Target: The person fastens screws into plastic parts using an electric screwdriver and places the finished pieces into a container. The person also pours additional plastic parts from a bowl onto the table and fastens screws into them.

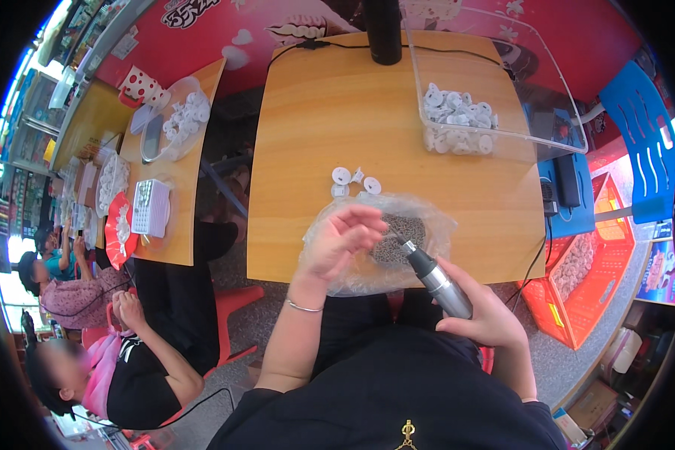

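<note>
My right hand [491, 311] is wrapped round a silver and black electric screwdriver [444, 289], which slants up and left across the near edge of the table. Close to the screwdriver's tip is my left hand [343, 238], its fingers curled and drawn together; whatever they pinch is too small to make out. Beneath both hands a clear plastic bag [330, 274] lies spread open, with a heap of small dark metal pieces [394, 251] in it. Just beyond the bag sit several white round plastic parts [341, 175].
A clear bin [502, 139] holding white plastic parts [457, 120] stands at the far right, beside a black cylinder [383, 34]. Orange crates [577, 307] and a blue chair [645, 142] are to the right. At left, a person [120, 367] sits by another table [191, 176].
</note>
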The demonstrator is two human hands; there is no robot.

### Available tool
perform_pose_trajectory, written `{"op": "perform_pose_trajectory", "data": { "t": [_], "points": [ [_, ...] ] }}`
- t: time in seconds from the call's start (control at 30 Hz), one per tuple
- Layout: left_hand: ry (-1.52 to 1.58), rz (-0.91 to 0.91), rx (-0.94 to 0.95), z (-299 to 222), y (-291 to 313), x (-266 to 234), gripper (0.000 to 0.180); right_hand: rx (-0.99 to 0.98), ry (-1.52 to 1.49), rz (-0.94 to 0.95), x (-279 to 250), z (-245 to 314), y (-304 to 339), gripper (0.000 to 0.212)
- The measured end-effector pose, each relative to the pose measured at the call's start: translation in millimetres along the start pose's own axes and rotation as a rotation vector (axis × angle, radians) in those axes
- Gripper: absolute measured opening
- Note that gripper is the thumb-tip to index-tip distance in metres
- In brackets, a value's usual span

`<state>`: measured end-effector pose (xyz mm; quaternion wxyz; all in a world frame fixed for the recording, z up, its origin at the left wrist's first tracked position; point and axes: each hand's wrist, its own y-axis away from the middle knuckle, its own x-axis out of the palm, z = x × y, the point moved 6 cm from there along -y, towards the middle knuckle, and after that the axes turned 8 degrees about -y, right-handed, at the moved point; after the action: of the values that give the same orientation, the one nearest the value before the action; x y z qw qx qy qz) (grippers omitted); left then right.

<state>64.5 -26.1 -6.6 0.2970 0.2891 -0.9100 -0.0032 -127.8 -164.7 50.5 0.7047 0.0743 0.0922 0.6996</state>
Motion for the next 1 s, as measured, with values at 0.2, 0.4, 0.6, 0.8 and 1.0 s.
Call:
{"op": "perform_pose_trajectory", "data": {
  "t": [0.2, 0.4, 0.6, 0.8, 1.0],
  "points": [
    [-1.095, -0.282, 0.425, -64, -31, -8, 0.026, 0.053, -0.149, -0.035, -10, -2, 7, 0.091],
    [-1.875, -0.180, 0.494, -48, -58, 6, 0.038, 0.049, -0.186, -0.066, -13, -3, 11, 0.091],
    [-1.951, -0.130, 0.417, -32, -64, 2, 0.037, 0.054, -0.167, -0.059, -13, 0, 11, 0.091],
    [-1.267, -0.138, 0.390, -42, -53, 8, 0.039, 0.052, -0.190, -0.063, -12, 0, 11, 0.091],
    [-0.262, -0.109, 0.310, -42, -25, 5, 0.040, 0.062, -0.261, -0.054, -11, 1, 11, 0.092]
  ]
}}
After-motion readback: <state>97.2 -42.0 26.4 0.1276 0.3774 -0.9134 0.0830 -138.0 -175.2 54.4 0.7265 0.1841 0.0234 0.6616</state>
